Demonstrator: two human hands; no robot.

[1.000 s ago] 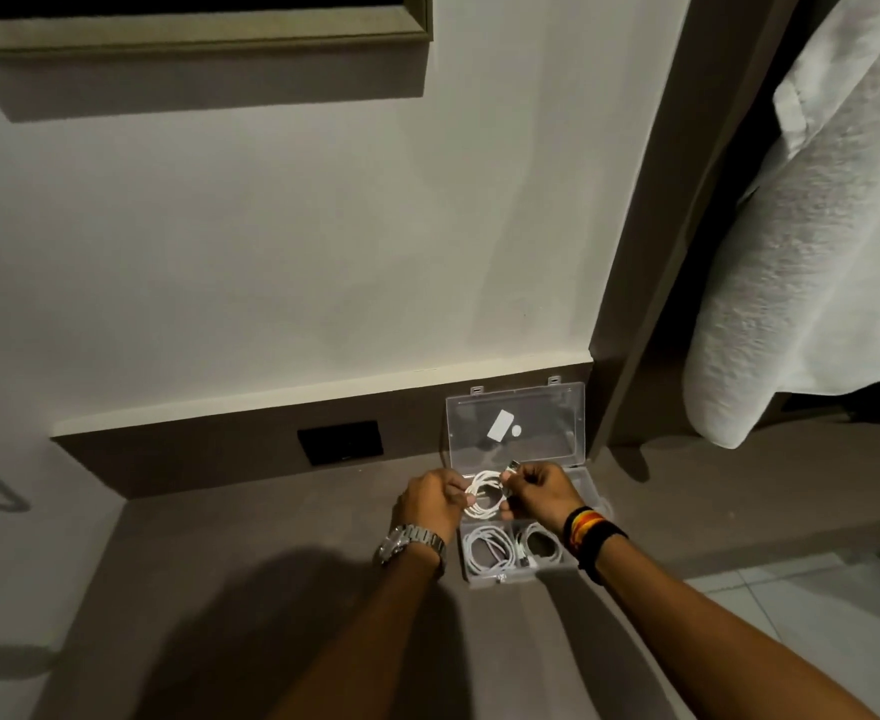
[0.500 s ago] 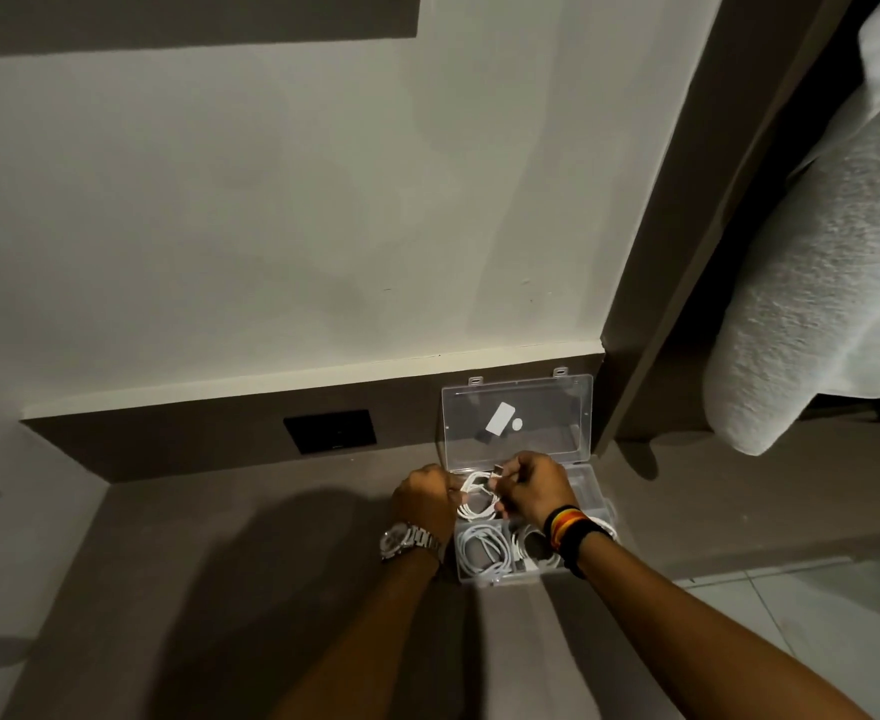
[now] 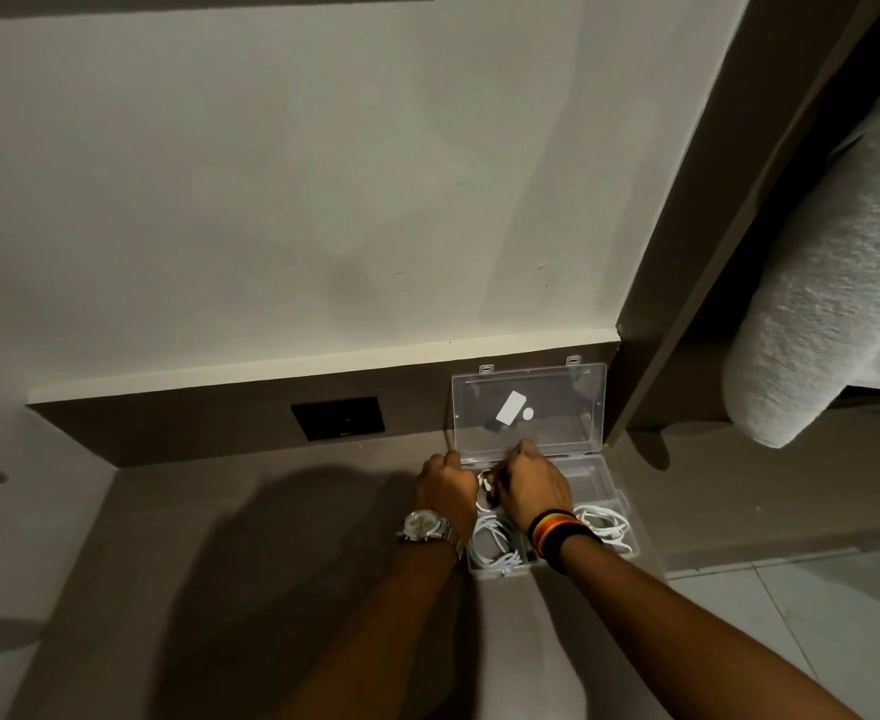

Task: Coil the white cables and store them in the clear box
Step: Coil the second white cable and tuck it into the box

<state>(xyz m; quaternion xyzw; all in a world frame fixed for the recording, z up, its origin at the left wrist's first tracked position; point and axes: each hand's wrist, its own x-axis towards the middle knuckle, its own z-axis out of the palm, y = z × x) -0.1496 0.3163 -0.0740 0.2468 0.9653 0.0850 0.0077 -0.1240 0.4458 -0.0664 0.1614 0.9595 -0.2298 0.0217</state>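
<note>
The clear box [image 3: 615, 504] sits open on the brown counter against the back wall, its lid [image 3: 531, 407] standing upright. Coiled white cables lie in its front compartments: one [image 3: 492, 545] on the left, another [image 3: 604, 527] on the right. My left hand [image 3: 445, 493] and my right hand [image 3: 534, 485] are close together over the box's back left compartment, both closed on a small white cable coil [image 3: 485, 491] that shows only between them. Most of that coil is hidden by my hands.
A black wall socket [image 3: 338, 418] is set in the brown back panel left of the box. A white towel [image 3: 838, 283] hangs at the right above a lower shelf. The counter [image 3: 271, 563] stretches left; tiled floor [image 3: 817, 615] lies to the right.
My hands have lowered the small coil from above the box down into its back left compartment and drawn closer together. The camera has tilted, so the frame at the top left is out of view.
</note>
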